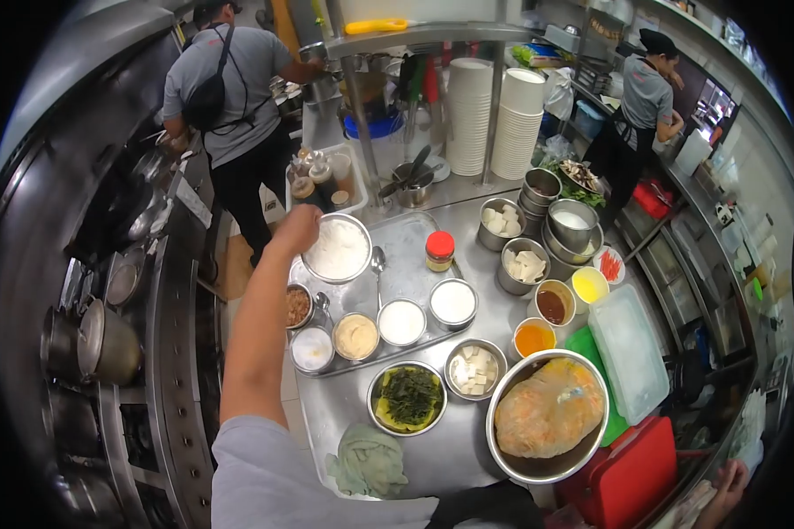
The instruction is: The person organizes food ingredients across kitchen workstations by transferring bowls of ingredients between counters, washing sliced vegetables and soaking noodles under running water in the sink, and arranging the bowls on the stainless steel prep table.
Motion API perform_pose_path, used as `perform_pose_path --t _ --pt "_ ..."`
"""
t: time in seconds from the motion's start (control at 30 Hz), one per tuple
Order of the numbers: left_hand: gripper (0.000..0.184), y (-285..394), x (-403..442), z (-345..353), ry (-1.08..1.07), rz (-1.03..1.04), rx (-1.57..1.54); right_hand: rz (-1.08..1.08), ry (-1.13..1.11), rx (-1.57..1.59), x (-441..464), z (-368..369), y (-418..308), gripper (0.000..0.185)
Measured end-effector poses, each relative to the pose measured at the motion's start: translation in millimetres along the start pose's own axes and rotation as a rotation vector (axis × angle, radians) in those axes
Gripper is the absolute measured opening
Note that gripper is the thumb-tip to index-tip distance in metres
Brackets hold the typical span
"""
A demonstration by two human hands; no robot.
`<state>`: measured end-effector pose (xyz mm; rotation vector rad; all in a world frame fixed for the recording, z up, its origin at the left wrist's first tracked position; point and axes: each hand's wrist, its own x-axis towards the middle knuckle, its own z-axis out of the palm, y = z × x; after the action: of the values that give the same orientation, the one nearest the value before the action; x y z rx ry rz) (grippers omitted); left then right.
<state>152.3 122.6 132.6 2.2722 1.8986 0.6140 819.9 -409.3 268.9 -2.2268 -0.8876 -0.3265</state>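
My left hand [298,231] grips the rim of a metal bowl of white powder [338,249], above the back left of a metal tray [406,231]. On the tray stand bowls of white powder [402,322], a beige paste [356,337] and a brown food [297,305], with spoons and a red-lidded jar [439,251]. At the lower right edge, my right hand [729,487] has its fingers curled beside whitish, crumpled material [752,432]; what it holds is unclear.
Leafy greens [408,398], white cubes [476,368] and a large bowl with a wrapped orange mass [549,410] sit in front. Bowl stacks [470,115] stand behind. One co-worker [225,84] is at back left, another [646,97] at back right.
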Motion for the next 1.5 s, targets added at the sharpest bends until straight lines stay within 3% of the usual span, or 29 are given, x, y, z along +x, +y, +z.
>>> perform_pose_path --t 0.07,0.13,0.17,0.2,0.27,0.37,0.5,0.6,0.67,0.73,0.8,0.87,0.9,0.93,1.0,1.03,1.1,1.13,1.17,1.27,1.33,1.4,1.5 --pt "0.018 36.8 1.9 -28.4 0.055 -0.013 -0.057 0.039 0.088 0.568 8.9 36.8 57.1 0.023" --pt "0.018 76.7 5.7 -54.3 0.031 0.143 0.033 0.182 -0.156 0.547 -2.2 50.9 28.7 0.018" --pt "0.019 119.7 -2.5 -77.0 -0.025 0.126 0.079 0.169 -0.071 0.672 -11.7 73.6 1.1 0.015" --pt "0.017 141.8 -0.5 -86.6 -0.017 0.291 0.087 0.222 -0.155 0.715 -15.4 79.4 -34.3 0.011" --pt "0.015 214.8 -13.7 -101.9 0.030 0.406 0.036 0.238 -0.347 0.781 -25.9 92.8 -77.8 0.009" --pt "0.017 336.4 -47.0 -117.9 -0.025 0.630 -0.036 0.016 -0.665 0.792 -26.3 109.4 -109.1 0.023" --pt "0.015 485.4 -101.4 -97.6 -0.138 0.848 -0.106 -0.032 -0.733 0.803 -16.9 80.8 -120.5 0.038" --pt "0.010 579.3 -145.0 -55.2 -0.214 1.081 -0.249 -0.094 -0.525 0.803 -8.6 53.7 -64.8 0.035" --pt "0.010 639.7 -186.4 -39.7 -0.316 1.051 -0.263 0.003 -0.462 0.769 -3.4 24.0 -13.4 0.032" --pt "0.011 690.6 -214.3 -8.9 -0.276 1.185 -0.421 0.053 -0.396 0.697 3.7 1.8 39.1 0.030" --pt "0.015 753.8 -245.4 14.4 -0.386 1.301 -0.373 0.094 -0.341 0.626 11.8 -21.8 105.3 0.029" --pt "0.015 813.4 -277.7 43.6 -0.487 1.300 -0.505 0.142 -0.238 0.564 21.4 -48.4 171.9 0.027" --pt "0.023 842.6 -286.8 58.4 -0.737 1.125 -0.557 0.222 -0.238 0.550 26.0 -75.3 204.5 0.028" --pt "0.023 866.5 -298.7 65.2 -0.748 1.158 -0.562 0.341 -0.277 0.546 30.2 -99.3 240.6 0.027" --pt "0.033 907.5 -325.1 74.6 -0.871 1.122 -0.920 0.415 -0.146 0.532 26.4 -140.9 327.6 0.022" --pt "0.040 918.9 -328.1 79.1 -0.960 1.136 -0.921 0.476 -0.130 0.336 22.3 -184.2 359.0 0.021" --pt "0.042 927.6 -334.8 94.9 -1.035 1.094 -0.904 0.783 0.006 0.380 10.1 -264.8 407.8 0.019" --pt "0.042 926.8 -330.0 109.4 -1.106 1.092 -0.858 0.854 0.227 0.383 0.4 -287.7 445.0 0.022" --pt "0.043 924.3 -327.4 120.2 -1.165 1.031 -0.789 0.888 0.228 0.162 -13.3 -315.3 500.8 0.024" --pt "0.044 902.9 -308.3 171.0 -1.211 0.904 -0.742 0.913 0.549 -0.108 -58.8 -387.2 599.0 0.030" --pt "0.044 897.5 -310.2 176.2 -1.208 0.708 -0.702 1.075 0.756 -0.130 -86.3 -418.5 667.0 0.028" --pt "0.043 891.2 -297.6 172.0 -1.212 0.763 -0.423 1.202 0.956 0.057 -109.0 -440.7 718.5 0.027" --pt "0.039 893.4 -301.8 177.0 -1.179 0.630 -0.419 1.240 1.154 0.018 -126.0 -446.4 751.2 0.030"
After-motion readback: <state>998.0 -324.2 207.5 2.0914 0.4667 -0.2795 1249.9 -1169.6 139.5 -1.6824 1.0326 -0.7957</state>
